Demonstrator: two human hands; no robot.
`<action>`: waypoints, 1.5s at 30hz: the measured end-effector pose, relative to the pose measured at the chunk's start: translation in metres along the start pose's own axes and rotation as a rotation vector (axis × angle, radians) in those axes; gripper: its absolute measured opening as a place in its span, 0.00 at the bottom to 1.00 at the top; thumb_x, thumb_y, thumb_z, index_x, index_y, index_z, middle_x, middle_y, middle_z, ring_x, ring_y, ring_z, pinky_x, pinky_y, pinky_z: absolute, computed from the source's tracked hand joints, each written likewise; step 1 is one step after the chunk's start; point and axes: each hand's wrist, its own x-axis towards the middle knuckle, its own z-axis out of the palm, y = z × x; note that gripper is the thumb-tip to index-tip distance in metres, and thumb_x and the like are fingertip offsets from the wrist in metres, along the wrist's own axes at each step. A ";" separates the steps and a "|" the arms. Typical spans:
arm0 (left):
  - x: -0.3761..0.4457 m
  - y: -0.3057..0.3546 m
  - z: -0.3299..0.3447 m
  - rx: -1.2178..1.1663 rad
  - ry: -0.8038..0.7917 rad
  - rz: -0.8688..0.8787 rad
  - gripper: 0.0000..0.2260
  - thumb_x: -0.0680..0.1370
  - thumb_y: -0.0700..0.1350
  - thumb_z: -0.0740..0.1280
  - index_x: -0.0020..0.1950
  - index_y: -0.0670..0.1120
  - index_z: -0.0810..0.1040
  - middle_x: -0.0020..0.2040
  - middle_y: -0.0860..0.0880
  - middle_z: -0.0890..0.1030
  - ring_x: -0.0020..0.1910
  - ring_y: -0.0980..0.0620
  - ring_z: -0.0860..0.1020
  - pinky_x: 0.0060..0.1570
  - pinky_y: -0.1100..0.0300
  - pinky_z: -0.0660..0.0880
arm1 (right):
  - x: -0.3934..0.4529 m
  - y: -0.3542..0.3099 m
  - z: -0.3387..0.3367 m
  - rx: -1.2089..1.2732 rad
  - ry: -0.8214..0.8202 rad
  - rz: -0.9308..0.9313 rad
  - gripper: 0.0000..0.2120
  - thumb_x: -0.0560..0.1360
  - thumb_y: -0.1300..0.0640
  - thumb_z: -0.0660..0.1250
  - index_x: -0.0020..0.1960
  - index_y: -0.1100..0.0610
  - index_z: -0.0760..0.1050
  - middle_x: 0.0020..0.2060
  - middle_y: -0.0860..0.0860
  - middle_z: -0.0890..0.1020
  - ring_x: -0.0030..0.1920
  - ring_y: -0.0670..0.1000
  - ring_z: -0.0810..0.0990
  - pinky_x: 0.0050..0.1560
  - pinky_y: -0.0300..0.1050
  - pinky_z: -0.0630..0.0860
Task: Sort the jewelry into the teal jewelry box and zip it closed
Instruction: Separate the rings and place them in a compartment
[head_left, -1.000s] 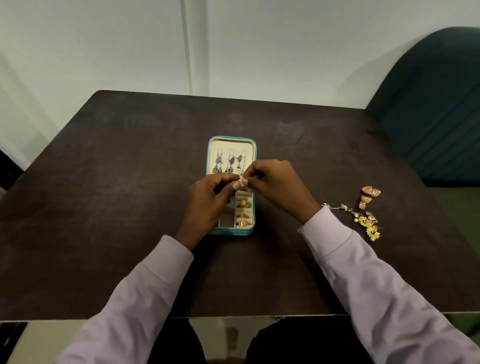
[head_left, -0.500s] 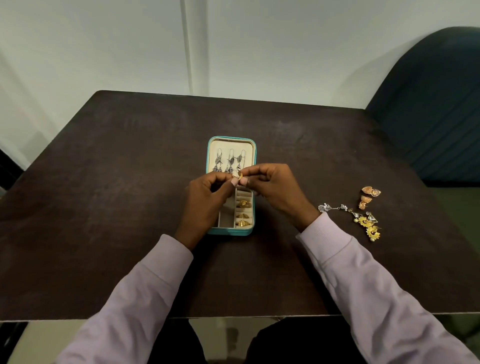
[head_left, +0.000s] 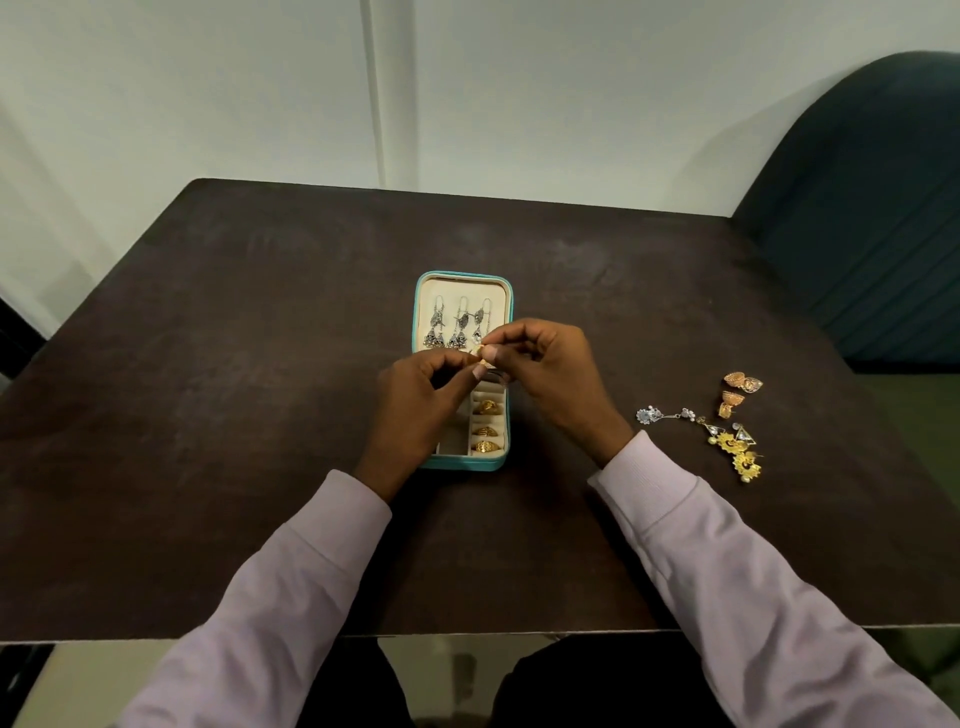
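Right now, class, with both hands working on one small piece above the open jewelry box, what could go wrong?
1. The small gold piece, only pinched by fingertips of the left hand and right hand, may slip and fall among the rings.
2. The right sleeve lies close to the loose earrings and could brush them.

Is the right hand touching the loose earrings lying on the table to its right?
Apart. The head view shows the right hand raised over the teal jewelry box, with bare table between its wrist and the loose earrings.
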 end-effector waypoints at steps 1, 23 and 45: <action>0.000 0.000 0.000 0.020 0.002 0.002 0.04 0.73 0.45 0.70 0.47 0.52 0.81 0.42 0.56 0.82 0.43 0.65 0.79 0.45 0.68 0.76 | 0.001 0.000 -0.002 -0.021 0.003 0.000 0.05 0.72 0.64 0.70 0.46 0.55 0.80 0.40 0.47 0.82 0.42 0.43 0.81 0.40 0.33 0.76; -0.001 0.011 -0.002 0.471 -0.378 0.169 0.10 0.74 0.43 0.69 0.55 0.49 0.82 0.50 0.51 0.79 0.48 0.58 0.74 0.46 0.70 0.64 | -0.001 0.003 -0.020 -0.153 0.009 0.014 0.03 0.70 0.59 0.72 0.43 0.53 0.80 0.38 0.45 0.83 0.38 0.41 0.82 0.39 0.32 0.76; -0.004 0.002 0.000 0.475 -0.277 0.282 0.08 0.73 0.39 0.69 0.49 0.47 0.83 0.47 0.49 0.81 0.45 0.56 0.76 0.44 0.72 0.64 | -0.002 0.005 -0.017 -0.213 0.014 0.018 0.03 0.70 0.59 0.73 0.44 0.55 0.81 0.38 0.46 0.83 0.38 0.43 0.81 0.41 0.36 0.79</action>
